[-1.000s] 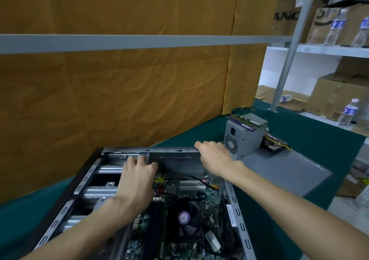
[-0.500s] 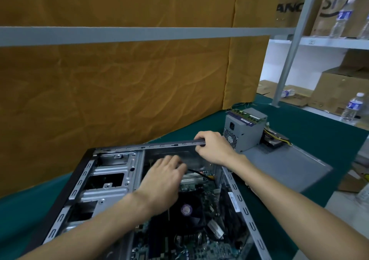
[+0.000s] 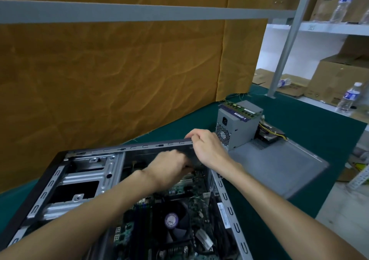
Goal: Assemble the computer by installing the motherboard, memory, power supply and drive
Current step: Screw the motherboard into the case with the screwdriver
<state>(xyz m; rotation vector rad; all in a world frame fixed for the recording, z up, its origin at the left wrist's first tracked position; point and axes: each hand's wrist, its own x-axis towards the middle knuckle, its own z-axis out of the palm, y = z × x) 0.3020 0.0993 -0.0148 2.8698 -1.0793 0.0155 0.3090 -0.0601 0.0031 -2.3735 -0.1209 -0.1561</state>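
Case frame [image 3: 111, 171] is bare matt metal, table cover [image 3: 299, 116] looks like green felt, backdrop [image 3: 111, 76] is crinkly brown paper.

Single head-worn view, angled forward and down, close above the open computer case [image 3: 127, 147] on the table [image 3: 279, 179].

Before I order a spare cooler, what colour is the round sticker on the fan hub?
Purple, with pale lettering, on the black fan; the head view shows it.
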